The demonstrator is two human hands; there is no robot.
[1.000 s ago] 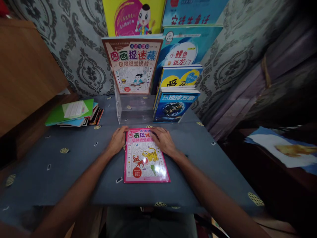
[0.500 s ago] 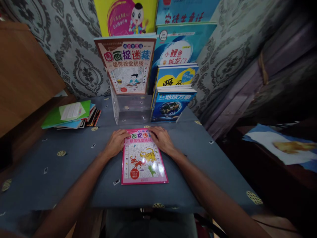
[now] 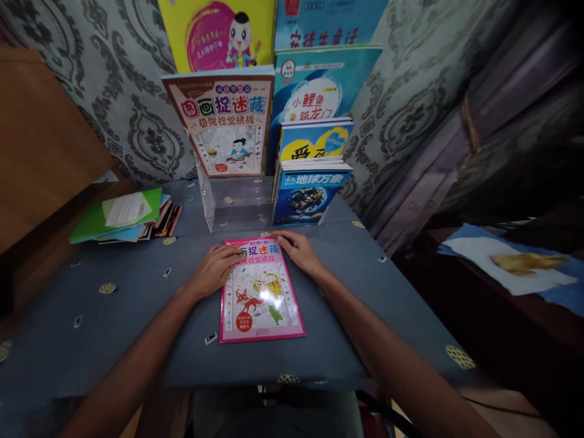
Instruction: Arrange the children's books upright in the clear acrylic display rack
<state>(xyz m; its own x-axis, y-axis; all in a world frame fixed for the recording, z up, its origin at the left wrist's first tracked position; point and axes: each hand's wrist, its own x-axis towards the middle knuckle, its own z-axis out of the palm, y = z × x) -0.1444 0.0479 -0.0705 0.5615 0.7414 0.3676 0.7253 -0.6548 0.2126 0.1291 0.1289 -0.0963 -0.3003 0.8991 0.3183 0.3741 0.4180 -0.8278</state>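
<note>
A pink-bordered picture book (image 3: 262,298) with a fox and a yellow striped cat on its cover lies flat on the table. My left hand (image 3: 216,267) rests on its upper left part, fingers stretched over the cover and covering part of the title. At the upper right corner of the book is my right hand (image 3: 298,250), its fingers extended toward the top edge and its thumb side beside the corner. Neither hand lifts the book. Behind it, a brown-bordered book (image 3: 228,131) with a similar title stands in a clear acrylic rack (image 3: 207,204).
To the right in the rack stand several books, with a blue globe-cover book (image 3: 305,194) in front. A pile topped by a green book (image 3: 91,222) lies at the left. The table (image 3: 123,328) meets a patterned curtain (image 3: 155,131); blue and white cloth or paper (image 3: 469,243) lies right.
My left hand has slid further over the cover. My right hand has drawn back from the title to the upper right corner. The whole view has shifted slightly.
</note>
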